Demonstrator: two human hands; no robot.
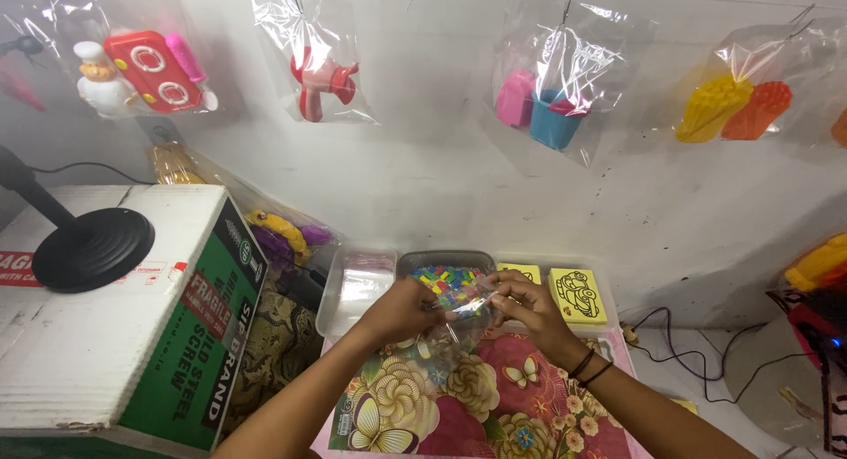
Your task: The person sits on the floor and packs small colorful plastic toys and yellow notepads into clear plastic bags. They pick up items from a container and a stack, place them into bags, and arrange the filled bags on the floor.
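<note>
Quickly, by label:
left hand: left hand (pixel 401 311) pinches one edge of a small clear plastic bag (pixel 460 307), fingers closed on the film.
right hand: right hand (pixel 527 307) pinches the opposite edge, fingers closed on it too; two dark bands sit on that wrist.
bag position: held in the air between both hands, just above the front rim of the grey tray (pixel 415 262), over the floral mat (pixel 459 397).
bag contents: a few small coloured pieces seem to sit inside; too small to tell the count.
tray: holds a heap of small coloured beads (pixel 448 278).
neighbours: clear tub (pixel 353 291) with more clear bags just left of the tray; yellow picture cards (pixel 578 294) to the right.
handling judgement: bag looks very light, thin, floppy and slick; likely crumples and slips under a loose grip.
grip judgement: best held at the top edges with fingertip pinches, mouth kept up so pieces stay in.
risk: beads are tiny and probably roll and scatter on the surface if tipped.
</note>
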